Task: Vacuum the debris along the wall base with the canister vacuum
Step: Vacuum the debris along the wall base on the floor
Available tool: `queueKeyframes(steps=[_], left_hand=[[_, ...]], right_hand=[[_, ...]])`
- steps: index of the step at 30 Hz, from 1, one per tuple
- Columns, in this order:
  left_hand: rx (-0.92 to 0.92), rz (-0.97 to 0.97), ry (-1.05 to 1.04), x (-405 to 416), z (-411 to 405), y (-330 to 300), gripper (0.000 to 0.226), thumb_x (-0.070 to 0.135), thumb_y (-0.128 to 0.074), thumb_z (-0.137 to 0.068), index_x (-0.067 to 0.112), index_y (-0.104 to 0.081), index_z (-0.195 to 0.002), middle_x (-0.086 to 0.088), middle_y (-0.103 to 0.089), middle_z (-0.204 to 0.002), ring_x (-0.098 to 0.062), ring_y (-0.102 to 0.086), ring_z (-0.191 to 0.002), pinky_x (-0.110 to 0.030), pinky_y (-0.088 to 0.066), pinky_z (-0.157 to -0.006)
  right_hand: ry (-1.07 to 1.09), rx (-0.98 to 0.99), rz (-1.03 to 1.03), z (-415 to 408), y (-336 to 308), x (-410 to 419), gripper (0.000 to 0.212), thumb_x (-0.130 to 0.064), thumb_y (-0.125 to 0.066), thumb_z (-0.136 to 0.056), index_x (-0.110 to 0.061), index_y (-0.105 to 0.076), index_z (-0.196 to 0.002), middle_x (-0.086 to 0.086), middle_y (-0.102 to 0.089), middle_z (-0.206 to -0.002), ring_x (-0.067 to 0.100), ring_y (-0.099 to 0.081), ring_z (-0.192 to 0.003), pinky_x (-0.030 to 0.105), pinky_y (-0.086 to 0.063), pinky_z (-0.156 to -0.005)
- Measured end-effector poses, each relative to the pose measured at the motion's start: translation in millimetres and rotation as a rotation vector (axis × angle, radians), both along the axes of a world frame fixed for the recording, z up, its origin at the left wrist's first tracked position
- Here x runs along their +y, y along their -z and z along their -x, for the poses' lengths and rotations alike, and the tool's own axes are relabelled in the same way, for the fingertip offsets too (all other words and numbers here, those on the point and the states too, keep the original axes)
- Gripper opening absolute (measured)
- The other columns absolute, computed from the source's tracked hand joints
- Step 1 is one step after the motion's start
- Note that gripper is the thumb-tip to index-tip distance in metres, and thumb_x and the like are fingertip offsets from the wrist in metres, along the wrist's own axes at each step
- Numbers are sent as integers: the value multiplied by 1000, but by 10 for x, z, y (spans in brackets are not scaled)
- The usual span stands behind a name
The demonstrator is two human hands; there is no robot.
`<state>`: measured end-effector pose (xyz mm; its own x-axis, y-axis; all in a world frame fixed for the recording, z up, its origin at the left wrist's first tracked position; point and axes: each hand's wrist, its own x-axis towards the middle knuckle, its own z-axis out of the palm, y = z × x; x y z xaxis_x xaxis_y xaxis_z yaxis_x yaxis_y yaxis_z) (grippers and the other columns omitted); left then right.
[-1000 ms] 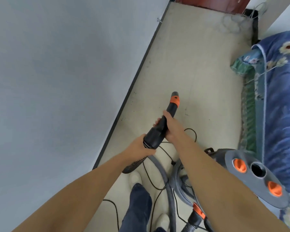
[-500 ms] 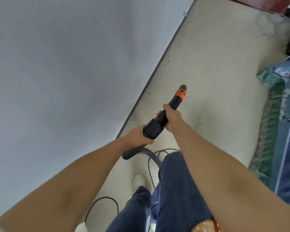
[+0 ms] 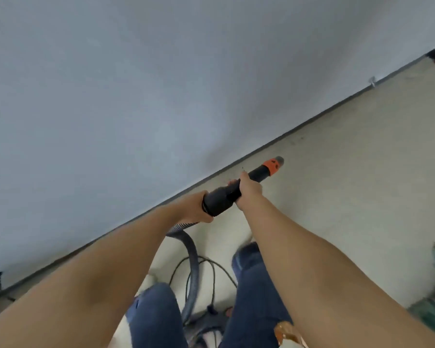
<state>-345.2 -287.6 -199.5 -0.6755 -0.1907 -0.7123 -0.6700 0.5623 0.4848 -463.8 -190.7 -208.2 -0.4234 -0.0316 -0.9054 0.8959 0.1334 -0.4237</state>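
Holding the vacuum nozzle [image 3: 239, 189] two-handed: left hand [image 3: 191, 209] wrapped round the rear cuff, right hand [image 3: 249, 189] curled round the tube ahead. Beyond our grip, the orange-collared tip hovers beside the wall base [image 3: 312, 123]; we should lower it and track that line steadily.

Both arms stretched fwd, nearly straight. Left hand [image 3: 195, 208] grips rear end of vacuum nozzle [image 3: 239, 188], fingers curled under. Right hand [image 3: 249, 189] wraps nozzle just ahead of left, thumb on top, knuckles up.
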Motion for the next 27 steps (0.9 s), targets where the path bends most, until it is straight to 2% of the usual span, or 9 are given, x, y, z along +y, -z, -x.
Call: queueKeyframes(steps=[2,4,7,11,15,18,22,25,27], left_hand=[[8,46,-74,174,228,-8,35,20,-65,-72,20,-51,-105,-1,-63,-94,-19,-60,-86,-34,-52,-74],[18,84,-131,289,402,1,28,20,-64,-75,22,-48,-98,1,-60,-83,-15,-57,-74,-29,-46,-62],[4,102,-204,438,463,26,27,23,-64,-77,25,-44,-95,6,-55,-75,-11,-52,-66,-24,-35,-55],[-6,75,-329,662,415,30,30,26,-65,-75,26,-43,-95,7,-56,-76,-13,-55,-68,-24,-40,-58],[31,-31,-447,837,540,74,32,26,-68,-74,27,-47,-98,5,-60,-84,-15,-59,-77,-22,-40,-61],[40,-105,-512,900,715,237,29,25,-69,-75,27,-50,-97,3,-62,-87,-15,-60,-79,-21,-42,-64],[17,-163,-598,1024,910,527,28,27,-70,-72,27,-54,-95,6,-61,-80,-14,-60,-75,-27,-49,-68],[13,-215,-738,1264,1148,858,23,25,-69,-73,29,-52,-88,7,-59,-76,-11,-58,-70,-24,-45,-62],[34,-278,-901,1517,1355,1138,24,24,-69,-74,27,-53,-91,7,-58,-77,-8,-57,-69,-20,-41,-57]], right_hand=[[-44,-27,-16,304,-36,71,30,-30,-62,-92,-7,-58,-110,7,-68,-86,23,-66,-80,40,-53,-90],[-82,-47,-61,522,3,109,25,-28,-59,-94,-6,-58,-106,6,-65,-79,22,-63,-73,40,-52,-87],[-185,-87,-86,667,54,93,28,-28,-60,-93,-8,-55,-112,6,-65,-79,23,-65,-81,43,-52,-94],[-364,-113,-107,758,98,118,29,-29,-62,-92,-10,-51,-111,7,-67,-84,25,-67,-88,45,-53,-92],[-537,-84,-197,961,185,86,35,-30,-63,-91,-6,-56,-115,8,-67,-84,27,-66,-87,45,-52,-91],[-617,-74,-257,1157,347,35,37,-32,-64,-90,-8,-57,-116,6,-64,-81,25,-64,-79,41,-53,-82],[-703,-79,-338,1347,666,62,35,-32,-62,-91,-7,-53,-115,6,-60,-77,21,-59,-66,35,-45,-57],[-838,-58,-335,1550,1044,124,44,-36,-63,-89,-9,-52,-123,7,-67,-95,23,-64,-82,38,-52,-71],[-961,-19,-326,1689,1340,165,36,-31,-60,-92,-7,-51,-118,7,-68,-88,22,-64,-78,37,-51,-76]])
